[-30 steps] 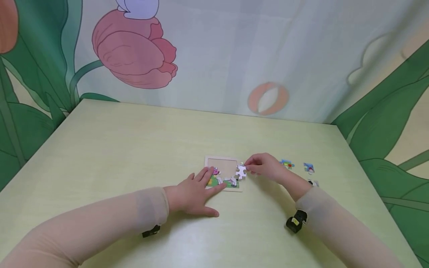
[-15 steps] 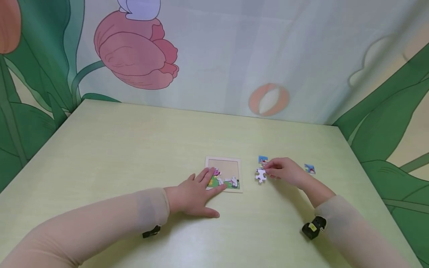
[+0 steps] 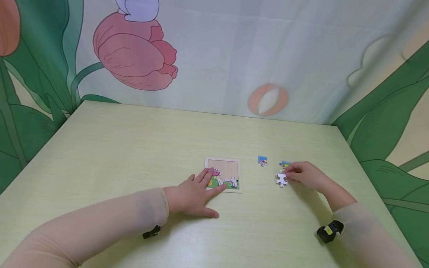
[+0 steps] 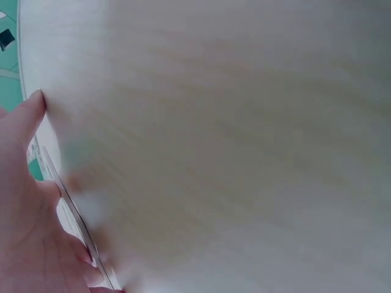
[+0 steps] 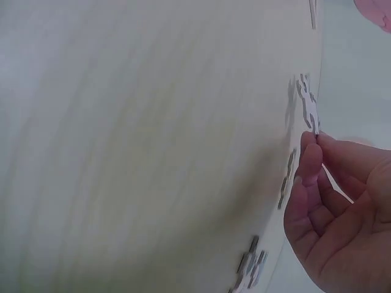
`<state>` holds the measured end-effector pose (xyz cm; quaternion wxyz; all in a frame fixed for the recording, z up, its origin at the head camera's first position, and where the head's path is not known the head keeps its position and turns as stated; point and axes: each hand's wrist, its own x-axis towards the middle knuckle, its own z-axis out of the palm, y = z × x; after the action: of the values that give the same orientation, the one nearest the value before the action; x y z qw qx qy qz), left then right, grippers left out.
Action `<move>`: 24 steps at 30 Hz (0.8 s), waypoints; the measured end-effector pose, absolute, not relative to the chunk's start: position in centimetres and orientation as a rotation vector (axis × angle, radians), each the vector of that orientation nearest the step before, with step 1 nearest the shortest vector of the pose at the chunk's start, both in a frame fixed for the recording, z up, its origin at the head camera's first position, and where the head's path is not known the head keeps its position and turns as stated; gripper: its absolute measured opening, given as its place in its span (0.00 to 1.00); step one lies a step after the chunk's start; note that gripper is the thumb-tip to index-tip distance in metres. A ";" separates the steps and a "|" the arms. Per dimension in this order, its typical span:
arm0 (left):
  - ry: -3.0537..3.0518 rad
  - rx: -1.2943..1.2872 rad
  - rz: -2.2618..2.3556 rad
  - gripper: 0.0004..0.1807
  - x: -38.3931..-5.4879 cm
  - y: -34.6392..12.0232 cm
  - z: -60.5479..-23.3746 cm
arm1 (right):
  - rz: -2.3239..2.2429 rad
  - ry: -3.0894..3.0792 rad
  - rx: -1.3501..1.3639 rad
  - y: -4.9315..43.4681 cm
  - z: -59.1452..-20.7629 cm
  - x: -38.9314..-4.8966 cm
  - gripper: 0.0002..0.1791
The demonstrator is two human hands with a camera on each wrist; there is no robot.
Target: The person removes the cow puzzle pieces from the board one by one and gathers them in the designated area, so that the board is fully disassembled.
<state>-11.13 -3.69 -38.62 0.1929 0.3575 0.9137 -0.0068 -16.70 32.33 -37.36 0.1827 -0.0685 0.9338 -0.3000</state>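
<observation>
My left hand (image 3: 197, 193) lies with fingers spread over the left side of a small wooden puzzle frame (image 3: 240, 172), fingertips covering part of it. Along its bottom row sit pieces with a pink, white and green animal picture (image 3: 231, 182); the upper part shows bare backing. Off to the right, my right hand (image 3: 308, 176) pinches a white jigsaw piece (image 3: 281, 179) between thumb and fingertips. The right wrist view shows that piece (image 5: 308, 104) held by its edge, above the table.
A blue jigsaw piece (image 3: 262, 160) lies right of the frame. Another colourful piece (image 3: 285, 163) shows behind the right fingertips, and a sliver of one (image 3: 312, 189) peeks out below the right hand. A patterned curtain (image 3: 207, 56) hangs at the table's far edge.
My right hand has carried the white jigsaw piece from the frame's right edge rightward, past the blue piece, toward the other loose pieces. My left hand stays on the frame.
</observation>
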 end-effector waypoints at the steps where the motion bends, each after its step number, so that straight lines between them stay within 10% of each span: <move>1: 2.563 1.003 -0.013 0.45 -11.2 -3.7 -38.7 | -0.837 2.636 -0.181 32.6 -37.4 -16.7 0.07; 24: 2.581 0.977 0.017 0.43 -10.5 -4.9 -38.1 | -0.648 2.713 -0.212 33.8 -37.4 -16.0 0.08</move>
<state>-10.49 -4.91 -38.14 0.1897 0.3477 0.9182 0.0061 -15.99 33.75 -37.37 0.1713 -0.0747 0.9555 -0.2281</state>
